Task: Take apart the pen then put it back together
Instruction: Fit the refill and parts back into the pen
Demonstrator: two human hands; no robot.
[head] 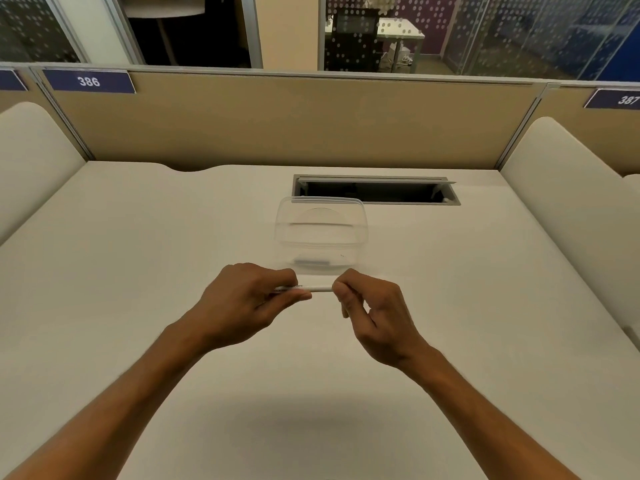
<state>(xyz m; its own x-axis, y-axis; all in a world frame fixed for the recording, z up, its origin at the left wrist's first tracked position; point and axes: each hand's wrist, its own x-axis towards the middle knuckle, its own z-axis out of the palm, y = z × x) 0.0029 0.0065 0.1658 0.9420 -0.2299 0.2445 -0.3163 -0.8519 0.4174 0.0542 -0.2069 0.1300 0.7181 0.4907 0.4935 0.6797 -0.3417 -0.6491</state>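
A person's left hand (247,299) and right hand (372,313) hold a slim white pen (317,289) level above a pale desk (138,271), each closed on one end w/ thumb and fingertips, the bare middle of the barrel showing between them. Whether the pen is whole or already partly loosened can't be told; the ends are hidden inside the fingers. Likely risk from here: a twist or pull that frees a small part w/o warning, e.g. a spring or tip, which could drop to the desk and roll off, since nothing lies under the hands to catch it. Just beyond sits a clear plastic container (322,233), apparently holding a small pale item, too faint to identify. Farther back, an open cable slot (377,190) could swallow a stray piece. A tan partition (294,123) marked 386 closes off the rear.
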